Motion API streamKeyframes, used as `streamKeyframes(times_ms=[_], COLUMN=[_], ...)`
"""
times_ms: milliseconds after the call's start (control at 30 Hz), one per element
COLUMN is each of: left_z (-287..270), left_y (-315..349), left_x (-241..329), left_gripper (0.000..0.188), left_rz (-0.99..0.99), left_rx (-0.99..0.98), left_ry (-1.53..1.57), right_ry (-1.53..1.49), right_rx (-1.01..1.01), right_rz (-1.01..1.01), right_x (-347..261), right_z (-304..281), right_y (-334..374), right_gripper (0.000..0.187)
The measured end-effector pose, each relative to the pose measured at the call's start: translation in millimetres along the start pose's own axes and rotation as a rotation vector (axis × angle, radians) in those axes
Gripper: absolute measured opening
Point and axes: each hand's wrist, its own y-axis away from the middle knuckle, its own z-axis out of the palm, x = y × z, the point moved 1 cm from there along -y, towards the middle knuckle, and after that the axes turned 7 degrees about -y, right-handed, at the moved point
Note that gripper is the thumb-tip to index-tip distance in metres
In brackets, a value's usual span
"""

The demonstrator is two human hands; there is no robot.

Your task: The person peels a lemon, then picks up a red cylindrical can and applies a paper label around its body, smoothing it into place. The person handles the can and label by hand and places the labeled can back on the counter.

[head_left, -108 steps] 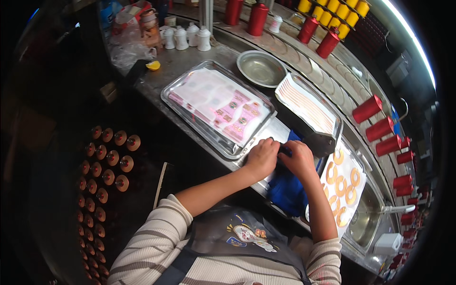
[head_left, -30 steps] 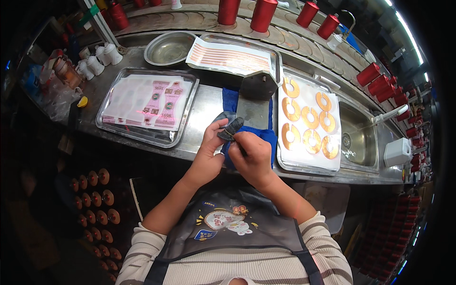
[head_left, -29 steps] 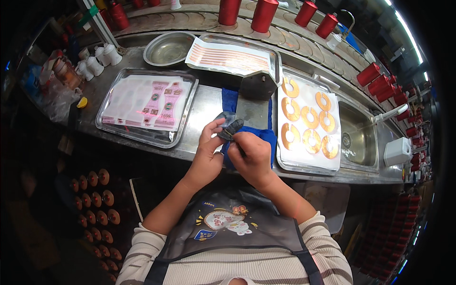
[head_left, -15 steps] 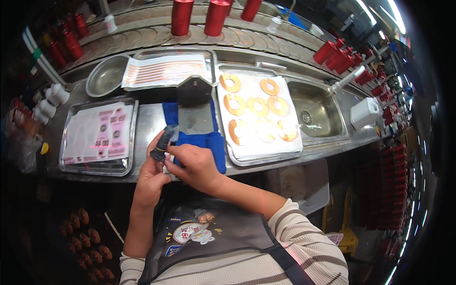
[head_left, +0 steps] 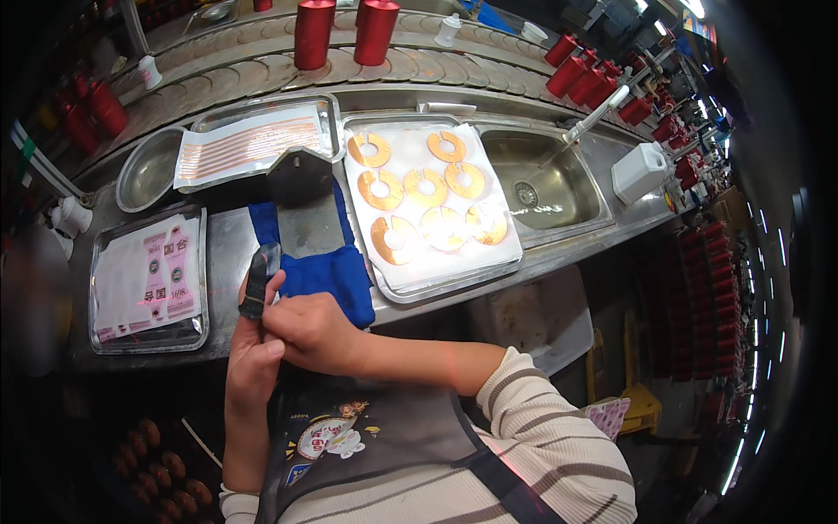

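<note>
Lamps (head_left: 694,7): they burn white at your upper right, and more bright streaks follow the right rim.
Steel counter (head_left: 229,231): here you have moderate light; its front edge looks curved to you from the fisheye.
Gold rings (head_left: 381,237): strong glare, the lower ones washed nearly to white.
Sink (head_left: 506,175): you see one small white reflection inside.
Dark piece (head_left: 256,284): too black for you to read its details.
Below the counter: deep shadow.
Left rim: dim and blurred; your corners are black.
</note>
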Motion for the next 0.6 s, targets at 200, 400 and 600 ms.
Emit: streamKeyframes(times_ms=[200, 400, 600], left_z=[-21, -21, -18], left_y=[-12, -8, -5], left_x=[12, 6, 4], left_gripper=[0.063, 0.042, 0.033], left_rz=[0.128, 0.106, 0.062], left_rx=[0.121, 0.178, 0.263], left_ry=[-0.196, -0.355, -0.357], right_ry=[-0.745, -1.167, -0.993], right_rx=[0.093, 0.109, -0.001], right_rz=[0.895, 0.987, 0.940], right_x=[11, -3, -1], right_z=[-24, -36, -32], right_y=[-12, -17, -11], right_gripper=[0.031, 0.040, 0.053])
